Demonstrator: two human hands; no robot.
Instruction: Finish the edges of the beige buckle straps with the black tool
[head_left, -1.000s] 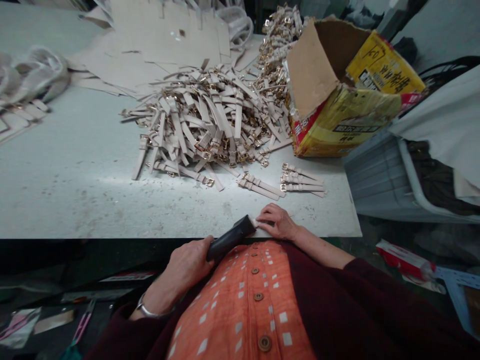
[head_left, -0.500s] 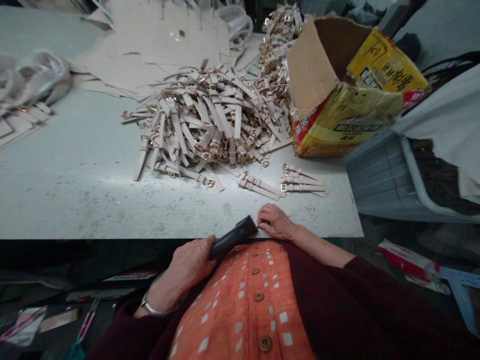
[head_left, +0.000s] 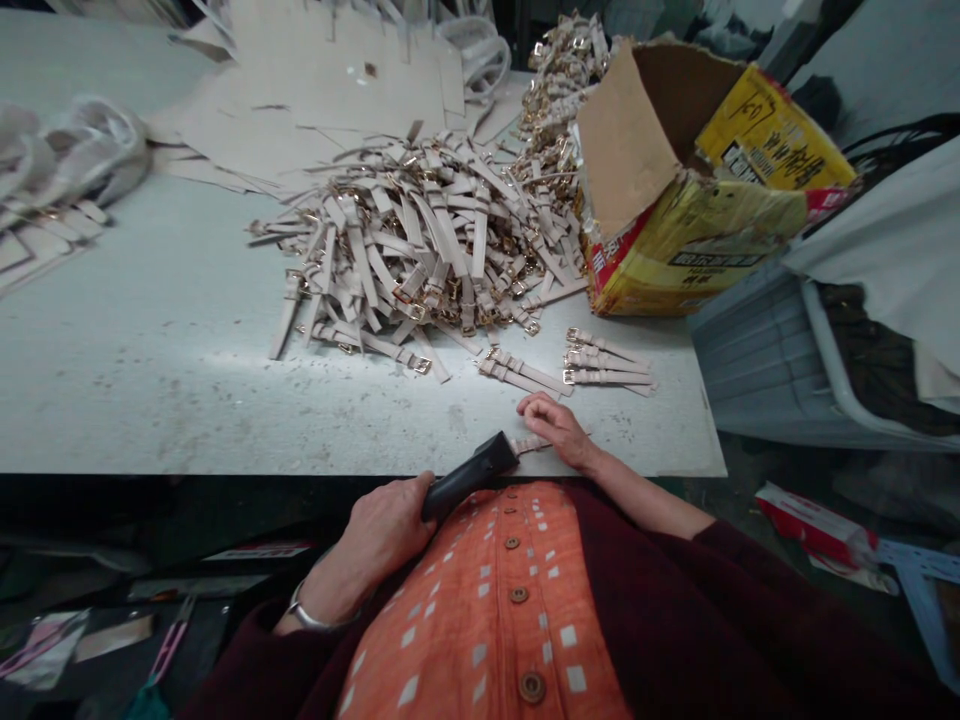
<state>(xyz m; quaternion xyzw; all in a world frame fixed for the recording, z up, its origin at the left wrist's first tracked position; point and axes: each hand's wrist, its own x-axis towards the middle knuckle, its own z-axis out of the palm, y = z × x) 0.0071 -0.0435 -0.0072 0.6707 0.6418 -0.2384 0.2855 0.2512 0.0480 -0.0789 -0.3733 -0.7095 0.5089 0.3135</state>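
My left hand (head_left: 386, 528) is wrapped round the handle of a black tool (head_left: 472, 477), whose head lies at the table's front edge. A beige strap (head_left: 529, 444) lies against the tool's head and runs right, under my right hand (head_left: 556, 428). That hand hovers over the strap with its fingers curled and a little apart, and nothing shows between them. Beyond it, two straps (head_left: 525, 374) lie side by side, with several more buckled straps (head_left: 607, 376) to their right. A large heap of beige straps (head_left: 420, 240) with gold buckles is further back.
A yellow cardboard box (head_left: 697, 240) stands open at the right of the table (head_left: 150, 400). Beside the table is a grey bin (head_left: 765, 350). Beige sheets (head_left: 300, 60) lie at the back, and wrapped material (head_left: 90, 150) is at the left.
My right hand has lifted off the tool's head and moved slightly right and away from me, its fingers loosened. More of the strap now shows. My left hand has hardly moved.
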